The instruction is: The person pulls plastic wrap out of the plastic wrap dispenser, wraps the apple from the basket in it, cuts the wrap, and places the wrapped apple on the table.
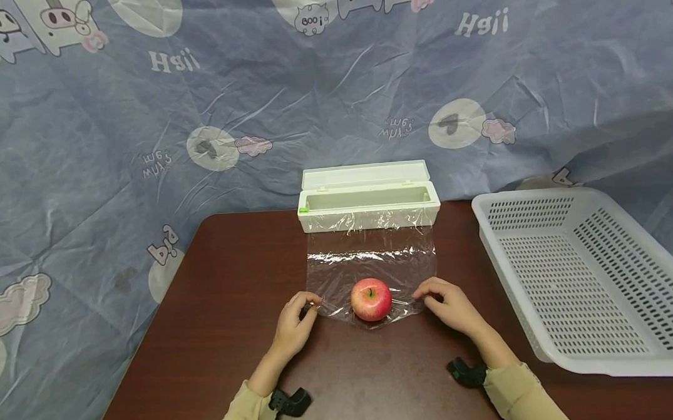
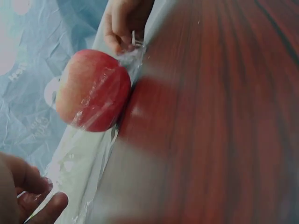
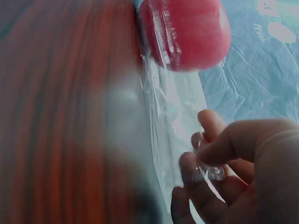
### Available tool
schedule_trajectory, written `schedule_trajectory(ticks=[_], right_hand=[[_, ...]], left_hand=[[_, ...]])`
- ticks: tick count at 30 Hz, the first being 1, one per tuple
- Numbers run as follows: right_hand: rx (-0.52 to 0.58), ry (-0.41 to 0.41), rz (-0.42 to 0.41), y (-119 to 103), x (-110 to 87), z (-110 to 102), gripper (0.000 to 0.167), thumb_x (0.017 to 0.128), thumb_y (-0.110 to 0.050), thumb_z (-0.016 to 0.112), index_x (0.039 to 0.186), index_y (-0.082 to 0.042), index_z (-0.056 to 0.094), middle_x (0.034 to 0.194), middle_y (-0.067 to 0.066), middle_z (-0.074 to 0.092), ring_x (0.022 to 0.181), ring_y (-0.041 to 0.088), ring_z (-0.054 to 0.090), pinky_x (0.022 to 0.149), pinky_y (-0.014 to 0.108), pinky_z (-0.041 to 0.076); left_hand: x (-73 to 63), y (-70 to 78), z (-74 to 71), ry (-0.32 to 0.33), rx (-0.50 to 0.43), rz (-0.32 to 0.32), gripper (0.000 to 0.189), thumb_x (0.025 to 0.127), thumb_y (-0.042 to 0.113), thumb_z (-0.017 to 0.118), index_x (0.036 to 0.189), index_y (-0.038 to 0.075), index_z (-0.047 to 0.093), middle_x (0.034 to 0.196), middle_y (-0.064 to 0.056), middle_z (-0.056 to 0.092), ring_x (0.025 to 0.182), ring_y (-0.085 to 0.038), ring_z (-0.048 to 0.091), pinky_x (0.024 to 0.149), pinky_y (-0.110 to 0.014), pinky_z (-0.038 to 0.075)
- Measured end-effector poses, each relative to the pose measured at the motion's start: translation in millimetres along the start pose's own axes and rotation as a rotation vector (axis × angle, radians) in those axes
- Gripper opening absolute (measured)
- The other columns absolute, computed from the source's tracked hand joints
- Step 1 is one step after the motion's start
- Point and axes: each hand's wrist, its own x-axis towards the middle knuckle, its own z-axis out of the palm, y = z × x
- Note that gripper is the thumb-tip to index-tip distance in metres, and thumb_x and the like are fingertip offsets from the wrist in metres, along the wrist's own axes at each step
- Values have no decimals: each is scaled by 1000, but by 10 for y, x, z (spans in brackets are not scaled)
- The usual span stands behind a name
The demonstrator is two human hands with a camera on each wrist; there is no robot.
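Observation:
A red apple (image 1: 371, 300) sits near the front edge of a sheet of cling film (image 1: 339, 274). The sheet runs back over the front of a white cling film box (image 1: 369, 218) whose lid (image 1: 364, 175) is raised. My left hand (image 1: 292, 324) pinches the film's left front corner. Opposite it, my right hand (image 1: 452, 306) pinches the right front corner, and crinkled film shows between its fingers (image 3: 189, 163) in the right wrist view. From the left wrist, a fold of film crosses the front of the apple (image 2: 93, 91).
A large white plastic basket (image 1: 521, 302) stands on the right of the brown wooden table (image 1: 207, 341). Behind the table hangs a blue printed cloth (image 1: 287, 105). Each wrist wears a black strap, one on the left (image 1: 290, 402) and one on the right (image 1: 466, 373).

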Motion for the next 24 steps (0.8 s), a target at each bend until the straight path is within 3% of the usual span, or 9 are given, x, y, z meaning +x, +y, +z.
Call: schedule_trajectory(ticks=[4,8,10,13,17,20,24], right_hand=[[-55,-68,-29,-66,5,50,26,76,3,65,98,-11,68,96,-6,61,85,14,55,73,32,46],[-147,-99,-93,-141,20,106,40,71,-15,80,108,-15,65,104,-5,61,97,16,55,85,43,42],[-190,-103,-116,-175,33,139,47,67,-24,85,109,-16,66,105,-5,62,100,18,55,88,46,39],[-238,-112,-136,-210,53,187,46,66,-32,85,107,-18,68,103,-7,62,100,17,55,87,45,38],[-224,-151,-154,-224,68,231,34,70,-31,83,98,-18,69,94,-7,64,81,12,56,74,33,42],[-177,-189,-132,-225,62,240,27,71,-26,83,93,-17,69,83,-8,63,67,8,51,63,25,40],[-159,-207,-128,-221,54,244,22,73,-23,81,90,-14,70,73,-7,56,62,6,47,57,21,39]], left_hand=[[1,45,57,-37,87,42,40,76,6,63,116,8,57,110,-1,61,97,-18,56,84,-45,39],[21,71,133,-74,183,115,62,71,21,77,125,7,51,119,-5,57,108,-19,53,89,-46,36],[37,79,175,-80,223,147,67,68,28,82,124,8,52,114,-5,59,105,-17,53,90,-45,35],[61,99,237,-90,267,188,63,65,33,85,117,11,58,96,0,60,91,-12,54,90,-43,34],[79,146,294,-125,295,219,45,66,35,85,100,14,66,73,8,51,70,-6,45,83,-38,34],[80,165,312,-138,308,233,33,66,35,85,89,17,69,65,12,43,62,-3,38,77,-34,32],[74,165,315,-141,314,252,21,68,32,83,81,21,72,60,12,41,57,-1,35,73,-31,32]])
